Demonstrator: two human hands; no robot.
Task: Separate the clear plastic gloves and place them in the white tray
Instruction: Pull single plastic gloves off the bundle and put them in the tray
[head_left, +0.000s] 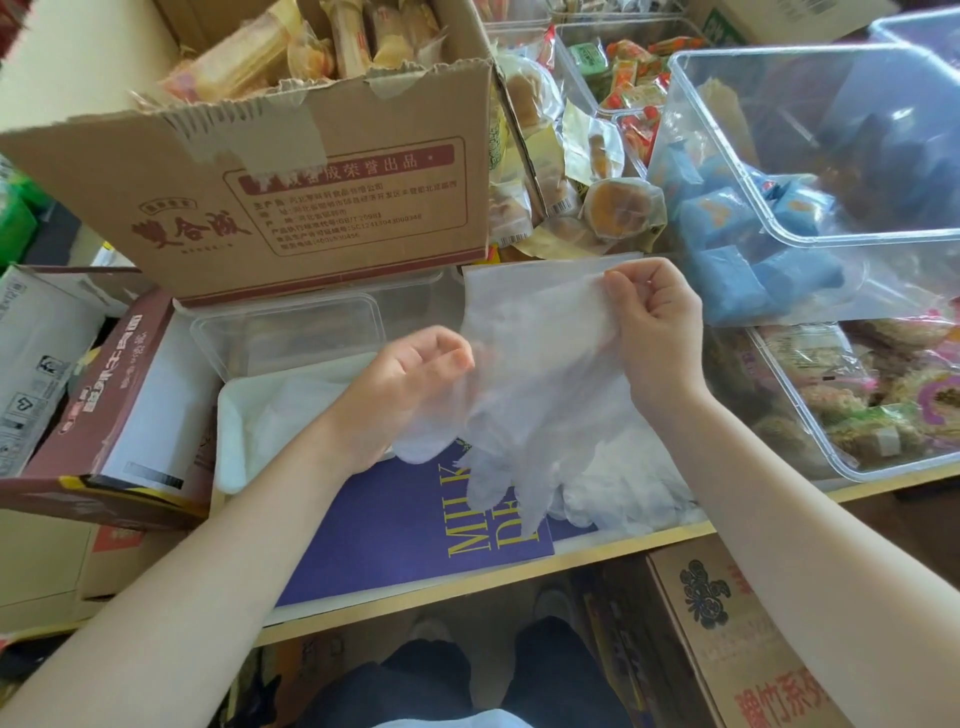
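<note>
Peeling gloves apart.
Right hand (655, 332) pinches the cuff of a clear glove (524, 364); left hand (402, 387) fingers grasp its edge, tray (228, 415) left.

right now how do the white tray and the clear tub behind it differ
The white tray is opaque; the clear tub is see-through. The tray lies nearer the person, partly under the left hand; the tub sits farther back against the cardboard box. The tray holds what look like clear gloves; what the tub holds is unclear. Both are shallow, rectangular and open-topped.
</note>
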